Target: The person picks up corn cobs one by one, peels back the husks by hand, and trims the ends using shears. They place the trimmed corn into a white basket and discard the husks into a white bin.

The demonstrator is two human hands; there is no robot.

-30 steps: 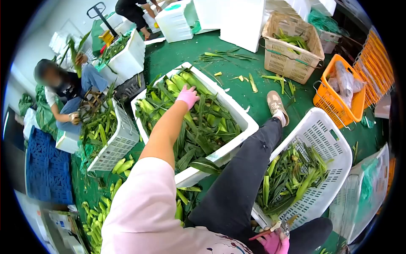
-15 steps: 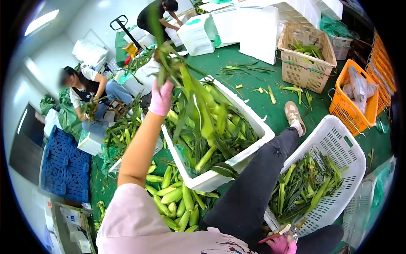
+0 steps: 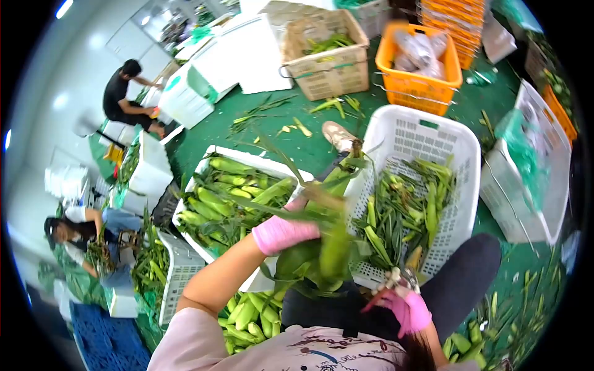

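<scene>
My left hand (image 3: 281,234), in a pink glove, is closed around a leafy corn ear (image 3: 334,244) above my lap; its blurred husks hide my fingertips. My right hand (image 3: 408,309) clasps small shears (image 3: 391,281), their blades hard to make out, beside the white slotted basket (image 3: 402,136).

Left hand (image 3: 281,234), right hand (image 3: 408,311) — pink gloves, smooth, rubbery. Corn ear (image 3: 331,244) in left hand: fibrous husk, matt green. Clippers (image 3: 396,278) in right: pale metal. Basket (image 3: 421,133) at 2 o'clock — white perforated plastic, slight gloss. Box (image 3: 253,159) at 10 o'clock: matt white foam.
</scene>
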